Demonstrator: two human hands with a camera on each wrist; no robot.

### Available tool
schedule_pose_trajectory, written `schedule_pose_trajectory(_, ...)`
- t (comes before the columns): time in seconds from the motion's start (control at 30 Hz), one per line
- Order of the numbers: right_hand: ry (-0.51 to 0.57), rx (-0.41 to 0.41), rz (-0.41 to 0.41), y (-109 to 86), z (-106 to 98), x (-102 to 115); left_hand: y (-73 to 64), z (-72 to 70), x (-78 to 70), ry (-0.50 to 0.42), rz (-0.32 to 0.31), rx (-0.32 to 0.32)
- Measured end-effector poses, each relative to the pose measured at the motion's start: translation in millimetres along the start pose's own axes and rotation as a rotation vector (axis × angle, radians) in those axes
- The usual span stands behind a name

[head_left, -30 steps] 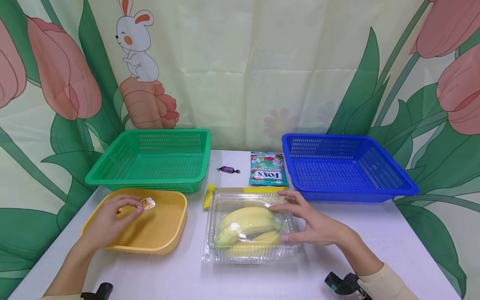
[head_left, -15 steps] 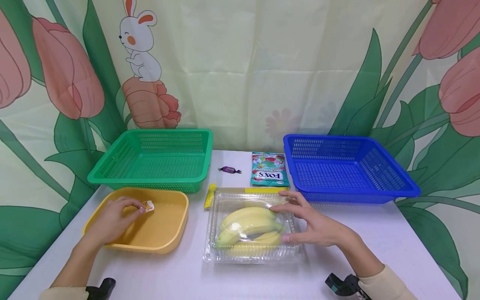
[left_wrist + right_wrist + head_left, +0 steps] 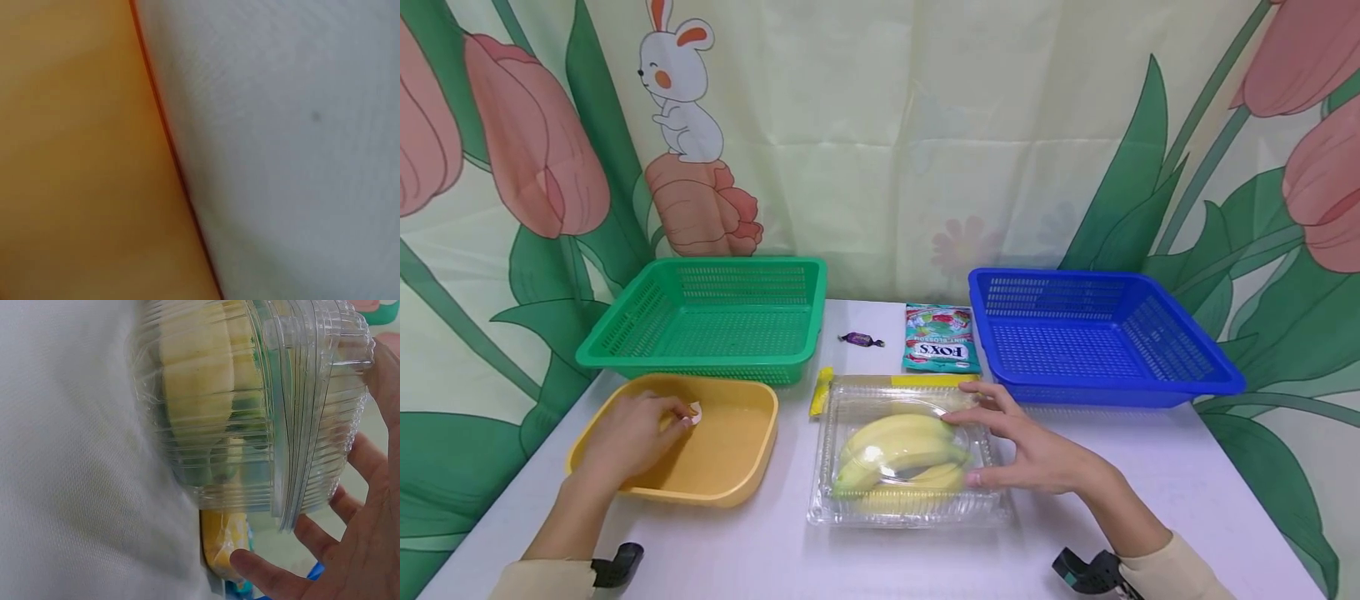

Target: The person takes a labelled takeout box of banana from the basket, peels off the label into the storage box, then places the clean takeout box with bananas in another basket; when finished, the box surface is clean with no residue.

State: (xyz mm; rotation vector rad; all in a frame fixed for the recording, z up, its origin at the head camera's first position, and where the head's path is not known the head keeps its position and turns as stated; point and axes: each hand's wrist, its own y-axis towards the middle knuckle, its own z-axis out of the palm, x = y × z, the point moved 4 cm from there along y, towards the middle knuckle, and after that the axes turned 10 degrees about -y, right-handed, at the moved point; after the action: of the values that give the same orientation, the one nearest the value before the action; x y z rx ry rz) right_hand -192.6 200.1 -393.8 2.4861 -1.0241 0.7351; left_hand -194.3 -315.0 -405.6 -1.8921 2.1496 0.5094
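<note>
Inside the yellow tray (image 3: 730, 450), my left hand (image 3: 636, 437) pinches a small white piece (image 3: 696, 412) between thumb and fingers. Most of that piece is hidden, so its kind is unclear. The tray's outer wall (image 3: 81, 150) fills one side of the left wrist view, where no fingers show. My right hand (image 3: 1037, 450) rests with spread fingers on the right side of a lidded clear plastic container (image 3: 831, 500). Through the plastic I see bananas (image 3: 895, 446), also in the right wrist view, where the fingers (image 3: 275, 575) stand beside the container's ridged edge.
A green basket (image 3: 805, 358) stands behind the tray. To the back right is a blue basket (image 3: 1105, 392). Between them lie a purple-wrapped candy (image 3: 861, 340) and a teal Fox's candy bag (image 3: 940, 337). A yellow packet (image 3: 822, 392) lies partly behind the container.
My left hand has reached lower and slightly right in the yellow tray with the white piece, which now shows less. The right hand and the container have stayed in place.
</note>
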Motion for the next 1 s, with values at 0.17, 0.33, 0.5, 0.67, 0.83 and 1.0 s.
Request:
schedule_pose_trajectory(0.17, -0.007, 0.002, -0.009, 1.4, 2, 1, -4.6, 3.1, 5.0, -0.036, -0.042, 0.094)
schedule_pose_trajectory(0.33, -0.008, 0.002, -0.015, 2.4, 1, 1, -4.6, 6.6, 6.7, -0.066, -0.079, 0.140)
schedule_pose_trajectory(0.5, 0.003, -0.011, -0.006, 2.4, 0, 0, 7.1, 5.2, 3.7, -0.061, -0.065, 0.179)
schedule_pose_trajectory(0.67, -0.001, -0.015, -0.001, 2.6, 0, -2, 13.7, 1.3, 7.8, -0.063, -0.077, 0.206)
schedule_pose_trajectory(0.83, 0.007, -0.013, -0.001, 0.8, -1, -2, 13.4, 1.8, 10.8, -0.081, -0.107, 0.226)
schedule_pose_trajectory(1.0, 0.004, -0.014, -0.004, 0.3, 0, -3, 11.7, -1.2, 9.9, -0.057, -0.087, 0.242)
